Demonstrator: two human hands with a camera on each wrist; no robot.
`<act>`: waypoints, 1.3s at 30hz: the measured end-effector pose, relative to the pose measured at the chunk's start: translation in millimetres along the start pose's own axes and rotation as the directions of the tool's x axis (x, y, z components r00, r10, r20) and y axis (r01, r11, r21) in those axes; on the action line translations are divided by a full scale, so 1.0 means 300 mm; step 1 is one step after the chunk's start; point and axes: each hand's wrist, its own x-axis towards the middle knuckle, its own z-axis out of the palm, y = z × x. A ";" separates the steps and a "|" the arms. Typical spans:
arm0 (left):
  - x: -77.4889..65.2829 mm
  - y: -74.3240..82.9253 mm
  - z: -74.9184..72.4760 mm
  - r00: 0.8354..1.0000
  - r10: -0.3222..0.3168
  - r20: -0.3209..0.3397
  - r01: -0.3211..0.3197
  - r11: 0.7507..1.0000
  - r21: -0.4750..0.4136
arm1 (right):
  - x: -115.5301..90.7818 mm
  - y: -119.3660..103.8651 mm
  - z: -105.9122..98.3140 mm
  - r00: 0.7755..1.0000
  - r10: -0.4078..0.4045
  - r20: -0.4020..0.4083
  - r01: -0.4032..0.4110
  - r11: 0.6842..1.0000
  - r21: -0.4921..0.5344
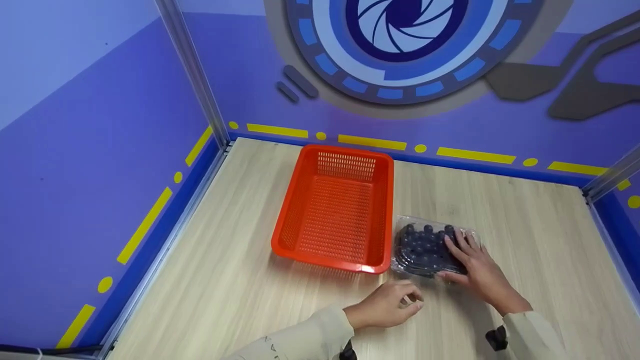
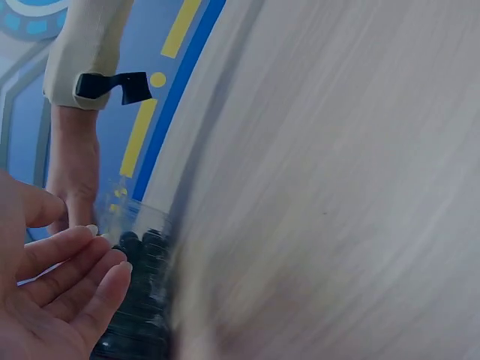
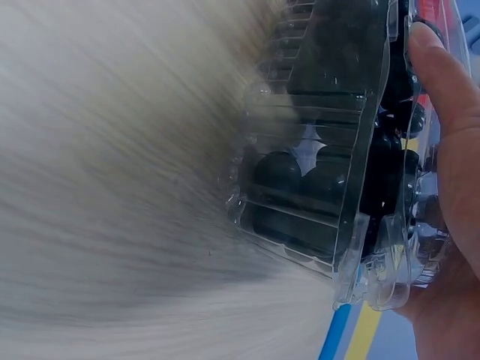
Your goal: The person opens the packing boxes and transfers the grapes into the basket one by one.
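A clear plastic clamshell box of dark round grapes (image 1: pixel 422 252) sits on the wooden table, just right of the orange basket (image 1: pixel 387 220). My right hand (image 1: pixel 477 267) grips its right side, fingers spread over the lid and thumb at the near edge. In the right wrist view the thumb (image 3: pixel 442 82) presses the box (image 3: pixel 330 60) near its rim, and grapes show through the wall. My left hand (image 1: pixel 387 305) hovers near the box's front left corner, fingers loosely curled and holding nothing. The left wrist view shows that hand (image 2: pixel 60 292) beside the box (image 2: pixel 139 300).
The orange basket has slotted walls and a perforated floor. Pale wooden table (image 1: pixel 200 280) surrounds it. Blue and purple panels (image 1: pixel 100 175) with yellow dashes stand at the left and back, joined by a metal post (image 1: pixel 195 70).
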 end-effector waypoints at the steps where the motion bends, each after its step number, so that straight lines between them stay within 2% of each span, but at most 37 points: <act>1: 0.000 -0.008 0.004 1.000 -0.015 0.003 0.015 1.000 -0.004 | 0.001 0.000 -0.001 1.000 0.002 0.002 -0.002 1.000 0.005; 5: 0.003 -0.037 0.019 0.997 -0.072 -0.002 0.072 0.997 -0.010 | 0.003 -0.002 -0.006 1.000 0.015 0.011 -0.016 1.000 0.017; 8: 0.010 -0.057 0.029 0.991 -0.133 -0.011 0.132 0.989 -0.069 | 0.004 -0.007 -0.011 0.999 0.028 0.021 -0.028 0.999 0.018; 13: 0.019 -0.085 0.041 0.969 -0.246 -0.020 0.234 0.942 -0.239 | 0.003 -0.014 -0.016 0.999 0.047 0.026 -0.048 0.997 0.057; 18: 0.026 -0.103 0.058 0.950 -0.310 -0.034 0.288 0.914 -0.287 | 0.002 -0.017 -0.015 0.999 0.047 0.004 -0.047 0.994 0.102; 20: 0.028 -0.106 0.061 0.939 -0.344 -0.023 0.315 0.884 -0.346 | 0.002 -0.016 -0.014 0.999 0.042 0.001 -0.042 0.993 0.110; 21: 0.029 -0.107 0.062 0.932 -0.363 -0.014 0.329 0.860 -0.390 | 0.002 -0.015 -0.014 0.999 0.042 0.002 -0.042 0.993 0.115; 25: 0.031 -0.114 0.068 0.903 -0.428 0.019 0.361 0.735 -0.575 | 0.002 -0.016 -0.017 0.999 0.042 0.014 -0.043 0.991 0.130; 27: 0.031 -0.121 0.071 0.892 -0.450 0.024 0.365 0.690 -0.625 | 0.003 -0.016 -0.018 0.999 0.042 0.021 -0.045 0.990 0.130; 29: 0.030 -0.127 0.074 0.887 -0.461 0.018 0.362 0.671 -0.647 | 0.004 -0.017 -0.019 0.999 0.043 0.024 -0.046 0.990 0.132; 37: 0.032 -0.127 0.085 0.872 -0.489 0.011 0.361 0.629 -0.688 | 0.009 -0.015 -0.045 0.995 0.080 0.062 -0.088 0.985 0.149; 39: 0.035 -0.123 0.089 0.869 -0.495 0.008 0.362 0.625 -0.691 | 0.009 -0.013 -0.059 0.996 0.074 0.051 -0.080 0.987 0.137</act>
